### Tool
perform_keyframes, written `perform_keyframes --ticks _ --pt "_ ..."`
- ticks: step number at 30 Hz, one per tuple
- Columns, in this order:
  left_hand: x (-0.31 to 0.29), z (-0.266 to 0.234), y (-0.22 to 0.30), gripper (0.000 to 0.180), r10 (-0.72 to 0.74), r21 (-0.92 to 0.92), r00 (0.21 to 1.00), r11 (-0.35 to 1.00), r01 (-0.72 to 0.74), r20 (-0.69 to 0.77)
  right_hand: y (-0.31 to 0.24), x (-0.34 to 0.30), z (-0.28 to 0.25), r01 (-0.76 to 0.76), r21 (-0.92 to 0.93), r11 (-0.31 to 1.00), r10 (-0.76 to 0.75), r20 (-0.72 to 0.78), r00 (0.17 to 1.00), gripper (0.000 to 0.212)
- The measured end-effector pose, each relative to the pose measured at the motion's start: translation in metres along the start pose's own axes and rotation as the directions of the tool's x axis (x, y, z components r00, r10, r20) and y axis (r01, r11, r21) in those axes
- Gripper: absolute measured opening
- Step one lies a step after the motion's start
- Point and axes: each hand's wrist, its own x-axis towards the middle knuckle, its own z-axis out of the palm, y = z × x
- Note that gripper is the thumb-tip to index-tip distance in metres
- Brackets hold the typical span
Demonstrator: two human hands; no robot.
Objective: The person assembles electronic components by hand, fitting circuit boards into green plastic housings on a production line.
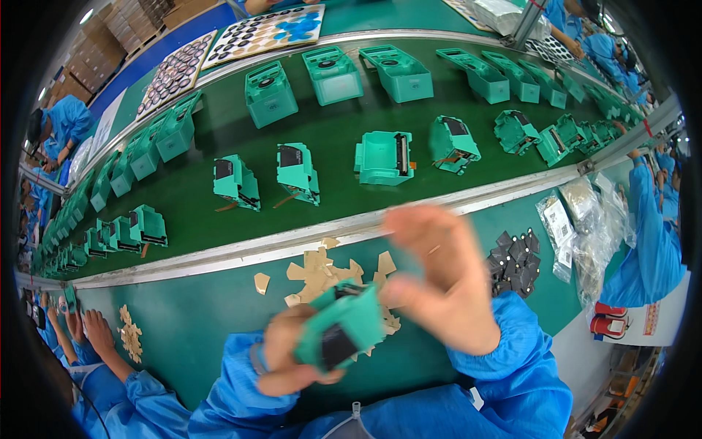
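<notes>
My left hand (287, 350) grips a green plastic housing (352, 316) with a black panel on its side, tilted above the green bench. Just right of the housing my right hand (450, 282) is raised, smeared by motion. Its thumb and fingers are spread apart, and nothing shows between them. The thumb tip is close to the housing; whether they touch I cannot tell. Beneath and behind the housing lies a heap of tan, flat cut pieces (318, 268). A pile of small black pieces (514, 265) sits to the right of my right hand.
Beyond a metal rail (219, 257), a dark green conveyor belt carries similar housings (296, 172) and larger green casings (334, 77) in rows. Clear plastic bags (585, 234) lie on the right. Another person's hand (99, 333) works at the left, near more tan pieces (130, 335).
</notes>
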Motion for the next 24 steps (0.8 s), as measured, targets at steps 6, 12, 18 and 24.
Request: perform_keyframes --ticks 6,12,18,24 --pt "-0.004 -0.058 -0.042 0.026 0.218 0.326 0.341 0.896 0.302 -0.914 -0.032 0.013 -0.069 0.484 -0.057 0.873 -0.465 -0.399 0.791 0.02" --pt "-0.02 -0.115 -0.102 0.029 -0.198 -0.133 0.353 0.971 0.201 -0.915 -0.039 -0.012 -0.096 -0.06 -0.553 0.831 0.007 -0.098 0.995 0.007" --pt "-0.016 -0.103 -0.091 0.04 -0.242 -0.094 0.499 0.948 0.303 -0.832 -0.001 -0.063 -0.092 0.113 -0.966 0.233 0.131 0.146 0.98 0.027" --pt "-0.01 -0.051 -0.052 0.049 0.142 0.382 0.538 0.848 0.366 -0.831 0.033 -0.089 -0.094 0.336 -0.94 -0.057 -0.021 0.337 0.941 0.026"
